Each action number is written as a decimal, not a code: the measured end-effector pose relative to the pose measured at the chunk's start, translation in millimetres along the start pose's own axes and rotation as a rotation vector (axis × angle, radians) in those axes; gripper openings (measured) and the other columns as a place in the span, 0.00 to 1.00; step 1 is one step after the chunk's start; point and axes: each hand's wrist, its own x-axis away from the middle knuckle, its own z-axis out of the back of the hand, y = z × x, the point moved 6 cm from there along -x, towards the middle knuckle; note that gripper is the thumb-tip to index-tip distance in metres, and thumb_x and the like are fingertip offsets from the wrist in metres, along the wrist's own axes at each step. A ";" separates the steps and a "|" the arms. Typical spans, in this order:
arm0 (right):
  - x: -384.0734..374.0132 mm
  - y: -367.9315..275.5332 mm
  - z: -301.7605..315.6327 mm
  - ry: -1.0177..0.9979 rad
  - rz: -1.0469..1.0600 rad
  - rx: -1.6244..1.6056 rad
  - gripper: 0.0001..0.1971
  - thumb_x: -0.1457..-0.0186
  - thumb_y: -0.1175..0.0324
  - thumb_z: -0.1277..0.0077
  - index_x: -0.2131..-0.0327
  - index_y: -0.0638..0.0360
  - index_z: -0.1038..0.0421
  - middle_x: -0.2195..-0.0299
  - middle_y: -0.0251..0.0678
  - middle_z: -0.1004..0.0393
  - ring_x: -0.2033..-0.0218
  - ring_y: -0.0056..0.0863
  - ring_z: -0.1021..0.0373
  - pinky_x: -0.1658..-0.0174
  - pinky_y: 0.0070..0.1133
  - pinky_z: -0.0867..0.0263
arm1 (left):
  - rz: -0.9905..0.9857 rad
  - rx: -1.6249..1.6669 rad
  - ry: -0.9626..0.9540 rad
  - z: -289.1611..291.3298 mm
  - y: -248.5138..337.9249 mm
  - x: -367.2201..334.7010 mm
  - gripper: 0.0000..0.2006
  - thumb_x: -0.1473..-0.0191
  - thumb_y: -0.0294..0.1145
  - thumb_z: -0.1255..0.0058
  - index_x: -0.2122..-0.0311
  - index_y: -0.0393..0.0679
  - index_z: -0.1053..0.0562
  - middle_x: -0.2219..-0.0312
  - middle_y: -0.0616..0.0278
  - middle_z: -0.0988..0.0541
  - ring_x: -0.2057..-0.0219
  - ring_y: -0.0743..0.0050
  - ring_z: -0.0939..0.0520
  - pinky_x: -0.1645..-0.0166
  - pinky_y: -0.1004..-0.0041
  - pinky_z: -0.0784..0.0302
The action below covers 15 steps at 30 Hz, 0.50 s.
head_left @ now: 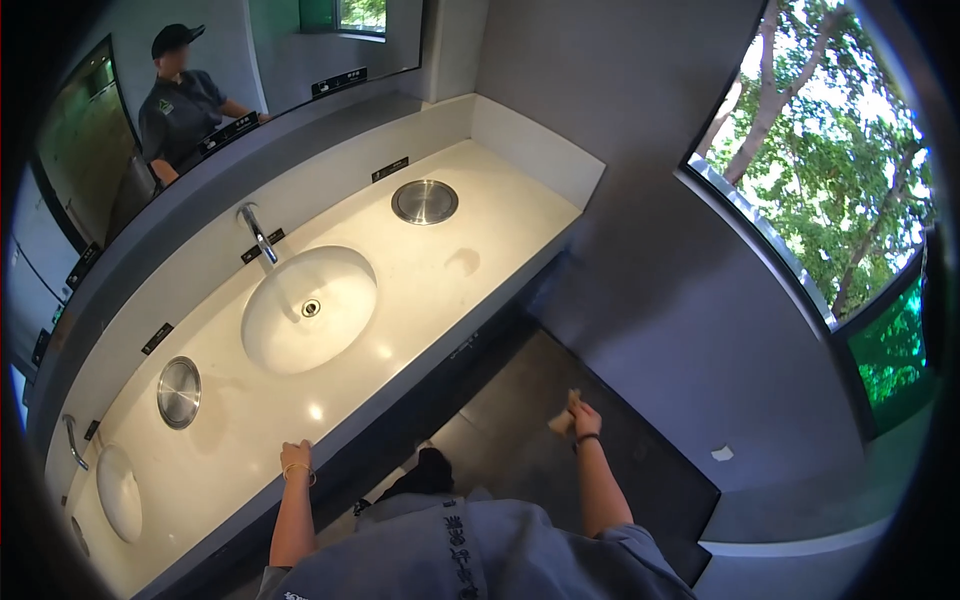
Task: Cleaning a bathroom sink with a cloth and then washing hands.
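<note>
My right hand (587, 420) is closed around a small, crumpled tan cloth (565, 417), held over the dark floor away from the counter. A dark band circles that wrist. By the counter's front edge, my left hand (297, 455) has its fingers curled in, and its palm is hidden from view. A thin bracelet sits on the left wrist. The pale counter (400, 280) runs in front of me, with an oval basin (330, 335) sunk into it. A chrome faucet (257, 233) reaches over this basin from the back wall.
Round steel lids (425, 202) are set into the counter on both sides of the basin. A second basin (120, 493) is at the far left. Above runs a mirror (280, 60). A grey wall (640, 270) and a window (820, 150) bound the right side.
</note>
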 end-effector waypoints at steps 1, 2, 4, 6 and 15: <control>-13.5 -22.1 -39.8 -0.080 0.011 -0.036 0.09 0.60 0.74 0.49 0.70 0.63 0.27 0.75 0.32 0.27 0.74 0.20 0.32 0.69 0.16 0.37 | 0.024 0.001 0.010 -0.2 -2.0 -4.2 0.21 0.59 0.43 0.54 0.67 0.31 0.32 0.70 0.40 0.27 0.65 0.45 0.26 0.59 0.60 0.32; -22.6 -40.9 -74.6 -0.152 0.021 -0.070 0.09 0.59 0.74 0.49 0.69 0.64 0.27 0.75 0.32 0.27 0.74 0.20 0.33 0.69 0.16 0.37 | 0.041 -0.034 0.067 1.8 -5.2 -11.2 0.23 0.58 0.44 0.55 0.66 0.31 0.33 0.70 0.40 0.27 0.64 0.45 0.26 0.58 0.60 0.32; -51.2 -57.7 -119.4 -0.188 0.036 -0.074 0.09 0.57 0.74 0.50 0.68 0.64 0.28 0.76 0.31 0.27 0.74 0.17 0.33 0.68 0.14 0.38 | 0.052 -0.058 0.116 -0.2 10.1 -28.4 0.24 0.58 0.46 0.56 0.65 0.30 0.33 0.71 0.40 0.27 0.64 0.45 0.26 0.58 0.61 0.32; -69.4 -77.4 -151.2 -0.214 0.110 -0.041 0.09 0.57 0.74 0.50 0.68 0.65 0.28 0.75 0.30 0.27 0.74 0.17 0.33 0.68 0.14 0.38 | 0.120 -0.083 0.024 -10.5 13.1 -35.6 0.27 0.58 0.47 0.57 0.61 0.30 0.35 0.67 0.37 0.29 0.61 0.44 0.28 0.56 0.60 0.33; -181.8 -203.2 -239.1 0.003 0.418 0.515 0.10 0.58 0.67 0.50 0.69 0.57 0.27 0.75 0.39 0.27 0.72 0.29 0.30 0.66 0.20 0.36 | 0.580 -0.122 0.174 -10.0 44.8 -30.5 0.34 0.58 0.50 0.54 0.50 0.37 0.45 0.48 0.38 0.49 0.51 0.40 0.39 0.52 0.53 0.38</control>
